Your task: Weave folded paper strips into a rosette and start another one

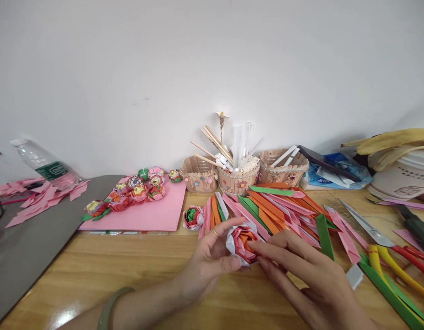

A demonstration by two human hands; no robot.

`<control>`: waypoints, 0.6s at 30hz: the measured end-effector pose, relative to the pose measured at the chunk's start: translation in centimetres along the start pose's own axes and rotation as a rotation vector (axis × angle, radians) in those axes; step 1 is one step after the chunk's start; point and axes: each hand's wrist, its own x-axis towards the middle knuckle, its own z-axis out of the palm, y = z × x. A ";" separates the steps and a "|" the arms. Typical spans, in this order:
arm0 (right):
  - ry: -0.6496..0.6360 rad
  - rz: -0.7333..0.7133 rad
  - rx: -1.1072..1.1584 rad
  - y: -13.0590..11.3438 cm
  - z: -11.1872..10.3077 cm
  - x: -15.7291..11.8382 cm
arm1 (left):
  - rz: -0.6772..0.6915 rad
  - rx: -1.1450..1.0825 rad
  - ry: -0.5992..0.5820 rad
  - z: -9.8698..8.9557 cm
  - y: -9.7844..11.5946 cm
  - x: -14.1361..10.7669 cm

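A folded paper flower (242,242) with an orange centre, pink and red layers and white outer petals is between my hands above the wooden table. My left hand (214,256) holds it from the left, thumb in front and index finger curved over the top. My right hand (304,270) grips its right side, one fingertip on the orange petals and other fingers at the lower edge. Just behind lies a spread of folded paper strips (270,211) in pink, orange, green and white. A finished-looking paper flower (193,217) with a green and red middle sits left of them.
Several paper flowers (139,192) rest on pink paper (164,220). Wooden-stick baskets (198,176) stand by the wall, one with sticks and straws. Scissors (370,227) with red handles and yellow handles (383,266) lie right. A plastic bottle (43,162) leans at far left.
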 end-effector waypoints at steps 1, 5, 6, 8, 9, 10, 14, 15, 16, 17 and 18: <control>0.007 0.016 0.015 0.0 -0.1 0.1 | -0.014 -0.020 -0.017 0.0 0.0 0.0; 0.086 0.163 0.044 0.0 -0.3 0.2 | -0.035 -0.119 -0.097 -0.4 0.0 -0.1; 0.083 0.181 0.053 0.1 -0.3 0.2 | -0.042 -0.142 -0.115 -0.6 0.0 -0.1; 0.057 0.165 0.067 0.2 -0.3 0.1 | -0.051 -0.177 -0.142 -0.8 0.0 -0.1; 0.040 0.141 0.069 0.2 -0.3 0.1 | -0.051 -0.190 -0.150 -0.8 0.0 -0.1; 0.028 0.112 0.066 0.3 -0.3 0.0 | -0.049 -0.199 -0.157 -0.8 -0.1 0.0; 0.018 0.063 0.029 0.3 -0.1 0.0 | -0.053 -0.208 -0.163 -0.7 0.1 0.0; 0.016 0.064 0.014 0.3 0.0 0.1 | -0.055 -0.209 -0.163 -0.7 0.1 0.0; 0.013 0.066 -0.003 0.4 0.1 0.1 | -0.060 -0.210 -0.165 -0.6 0.2 0.0; 0.006 0.062 -0.019 0.4 0.2 0.1 | -0.065 -0.213 -0.168 -0.6 0.2 0.1; -0.008 0.056 -0.034 0.4 0.3 0.1 | -0.074 -0.216 -0.173 -0.6 0.3 0.0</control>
